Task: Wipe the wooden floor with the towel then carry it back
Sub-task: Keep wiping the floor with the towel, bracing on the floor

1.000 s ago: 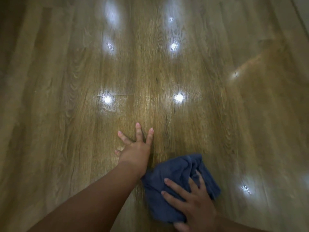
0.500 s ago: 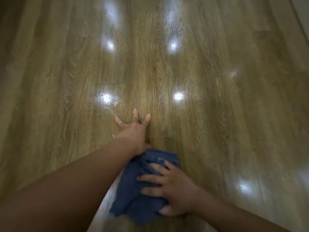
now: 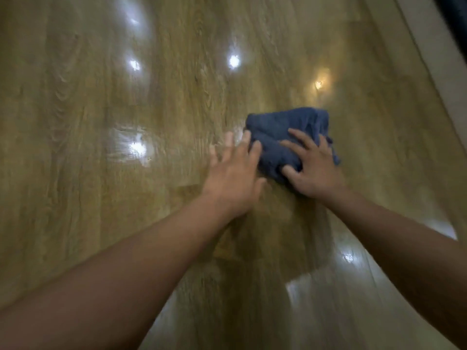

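Observation:
A crumpled dark blue towel [image 3: 283, 127] lies on the glossy wooden floor [image 3: 101, 109], right of centre. My right hand [image 3: 313, 168] presses flat on the towel's near right part, fingers spread over the cloth. My left hand [image 3: 235, 170] rests just left of the towel with its fingers apart, the fingertips touching the towel's left edge. Both forearms reach in from the bottom of the view.
Ceiling lights reflect as bright spots across the floor. A pale baseboard or wall edge [image 3: 434, 61] runs along the right side, with a dark strip in the top right corner.
The towel and my right hand have slid forward and to the right across the floor. My left hand has shifted right with them, and the view is now blurred by motion.

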A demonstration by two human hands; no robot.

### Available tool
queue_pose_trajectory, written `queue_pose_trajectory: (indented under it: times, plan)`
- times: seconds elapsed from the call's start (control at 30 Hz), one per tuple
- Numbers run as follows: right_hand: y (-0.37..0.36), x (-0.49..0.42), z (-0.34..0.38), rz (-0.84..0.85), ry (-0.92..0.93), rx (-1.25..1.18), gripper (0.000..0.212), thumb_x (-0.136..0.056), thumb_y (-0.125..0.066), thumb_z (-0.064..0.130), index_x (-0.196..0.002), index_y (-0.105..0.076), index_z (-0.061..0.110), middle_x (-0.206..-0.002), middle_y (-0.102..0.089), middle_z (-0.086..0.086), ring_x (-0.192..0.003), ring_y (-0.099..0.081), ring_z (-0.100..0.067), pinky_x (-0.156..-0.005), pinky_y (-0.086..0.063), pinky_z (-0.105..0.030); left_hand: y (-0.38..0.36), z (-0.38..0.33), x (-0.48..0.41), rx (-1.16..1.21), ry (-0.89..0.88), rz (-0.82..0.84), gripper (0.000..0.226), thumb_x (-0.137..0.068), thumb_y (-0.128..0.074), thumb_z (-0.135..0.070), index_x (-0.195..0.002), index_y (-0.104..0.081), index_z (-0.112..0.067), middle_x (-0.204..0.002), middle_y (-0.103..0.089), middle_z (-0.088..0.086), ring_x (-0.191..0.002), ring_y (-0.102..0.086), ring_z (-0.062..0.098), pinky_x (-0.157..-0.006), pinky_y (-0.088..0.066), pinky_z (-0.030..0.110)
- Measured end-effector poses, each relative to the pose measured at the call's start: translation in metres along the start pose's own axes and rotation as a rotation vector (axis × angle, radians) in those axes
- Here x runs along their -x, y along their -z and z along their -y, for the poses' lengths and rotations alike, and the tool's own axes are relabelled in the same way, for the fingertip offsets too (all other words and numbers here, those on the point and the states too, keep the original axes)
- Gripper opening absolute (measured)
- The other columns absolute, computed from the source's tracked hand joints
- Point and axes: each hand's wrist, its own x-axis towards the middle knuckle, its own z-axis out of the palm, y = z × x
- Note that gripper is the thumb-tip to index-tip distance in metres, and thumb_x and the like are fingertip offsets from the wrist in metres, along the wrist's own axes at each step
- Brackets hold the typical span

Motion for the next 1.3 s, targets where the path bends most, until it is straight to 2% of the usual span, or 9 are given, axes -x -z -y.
queue_pose_trajectory:
  times: [0.1, 0.2, 0.3, 0.33, 0.43, 0.53, 0.63, 0.7, 1.3]
  plan:
    - [-0.016, 0.096, -0.016, -0.043, 0.099, -0.028, 0.066, -0.075, -0.05, 0.049, -0.137, -0.059, 0.028, -0.155, -0.042, 0.001, -0.125, -0.046, -0.05, -0.105, -0.033, -0.062, -0.02, -0.049, 0.016, -0.063, -0.226, 0.033, 0.074, -0.099, -0.038, -0.05, -0.158, -0.01, -0.015, -0.166, -0.003, 0.009, -0.152, 0.007, 0.034, -0.12, 0.004, 0.059]
    - [-0.046, 0.214, -0.003, -0.017, 0.149, -0.058, 0.047, -0.086, -0.045, 0.055, -0.132, -0.052, 0.047, -0.152, -0.046, 0.011, -0.131, -0.049, -0.036, -0.098, -0.039, -0.054, -0.062, -0.073, 0.087, -0.023, -0.359, 0.27, 0.08, -0.093, -0.039, -0.061, -0.154, -0.028, -0.009, -0.163, -0.02, 0.017, -0.15, -0.012, 0.037, -0.122, -0.003, 0.055]
    - [-0.059, 0.255, 0.01, 0.158, -0.048, -0.455, 0.053, -0.09, -0.004, 0.07, -0.093, -0.056, 0.059, -0.095, -0.072, 0.014, -0.132, -0.044, 0.009, -0.091, -0.038, -0.037, -0.093, -0.09, 0.15, -0.122, -0.433, 0.475, 0.082, -0.07, -0.062, -0.076, -0.122, -0.069, -0.012, -0.133, -0.064, 0.01, -0.123, -0.06, 0.031, -0.11, -0.036, 0.046]
    - [-0.056, 0.257, 0.004, 0.244, -0.058, -0.415, 0.049, -0.093, -0.008, 0.067, -0.098, -0.055, 0.058, -0.099, -0.069, 0.011, -0.139, -0.035, 0.007, -0.095, -0.034, -0.034, -0.099, -0.096, 0.156, -0.115, -0.415, 0.442, 0.081, -0.066, -0.065, -0.077, -0.114, -0.072, -0.012, -0.126, -0.068, 0.007, -0.116, -0.065, 0.028, -0.104, -0.036, 0.044]
    - [-0.057, 0.258, -0.039, -0.066, 0.277, 0.096, 0.029, -0.107, -0.032, 0.044, -0.124, -0.055, 0.041, -0.133, -0.059, -0.001, -0.152, -0.021, -0.025, -0.099, -0.036, -0.049, -0.098, -0.106, 0.142, -0.075, -0.35, 0.34, 0.073, -0.072, -0.053, -0.068, -0.113, -0.076, -0.012, -0.129, -0.066, 0.009, -0.122, -0.061, 0.027, -0.103, -0.032, 0.055]
    - [-0.04, 0.204, -0.051, -0.01, 0.302, -0.058, 0.056, -0.092, -0.038, 0.059, -0.145, -0.043, 0.044, -0.156, -0.042, 0.002, -0.135, -0.041, -0.045, -0.094, -0.039, -0.062, -0.082, -0.095, 0.107, 0.013, -0.28, 0.266, 0.072, -0.08, -0.05, -0.06, -0.129, -0.065, -0.009, -0.144, -0.054, 0.011, -0.137, -0.047, 0.026, -0.113, -0.031, 0.061]
    - [-0.036, 0.132, -0.035, -0.026, 0.258, -0.054, 0.07, -0.074, -0.059, 0.056, -0.142, -0.052, 0.038, -0.157, -0.04, 0.004, -0.123, -0.048, -0.053, -0.094, -0.037, -0.064, -0.066, -0.075, 0.055, -0.052, -0.278, 0.188, 0.071, -0.1, -0.037, -0.042, -0.155, -0.016, -0.001, -0.164, -0.01, 0.018, -0.153, 0.001, 0.031, -0.119, 0.008, 0.059]
    - [-0.029, 0.08, -0.025, -0.04, 0.215, -0.06, 0.068, -0.074, -0.06, 0.056, -0.138, -0.059, 0.032, -0.154, -0.044, 0.001, -0.126, -0.044, -0.055, -0.098, -0.035, -0.067, -0.054, -0.066, 0.016, -0.07, -0.195, 0.153, 0.074, -0.101, -0.028, -0.036, -0.153, 0.013, -0.001, -0.164, 0.015, 0.018, -0.148, 0.025, 0.031, -0.113, 0.025, 0.057]
    - [0.013, -0.209, -0.026, 0.064, 0.464, 0.092, 0.07, -0.076, -0.042, 0.066, -0.134, -0.062, 0.031, -0.152, -0.044, -0.004, -0.132, -0.036, -0.057, -0.101, -0.03, -0.072, 0.033, 0.035, -0.23, 0.136, 0.103, 0.379, 0.09, -0.092, -0.03, -0.05, -0.148, 0.033, -0.019, -0.154, 0.043, 0.001, -0.137, 0.046, 0.021, -0.106, 0.032, 0.057]
